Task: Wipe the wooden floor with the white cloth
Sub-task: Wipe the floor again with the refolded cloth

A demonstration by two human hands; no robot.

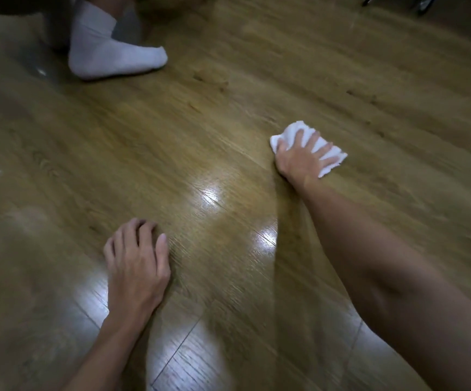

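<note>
Right hand (302, 159) flat on a small crumpled white cloth (330, 156), fingers spread and nearly straight, pressing it onto the glossy brown wooden plank floor (228, 114) well out ahead at full arm's reach. Left hand (138, 258) planted nearer the body, fingers loosely bent, fingertips on the boards, holding nothing. Likely trouble: cloth bunching or slipping out from under the palm on so slick a finish, leaving unwiped streaks; braced left palm sliding on the shine under leaned weight. Soft, wrinkled terry-like fabric against hard, lacquered boards with visible grain, seams and bright reflections. White-socked foot (110, 49) of another person far left, well apart.
</note>
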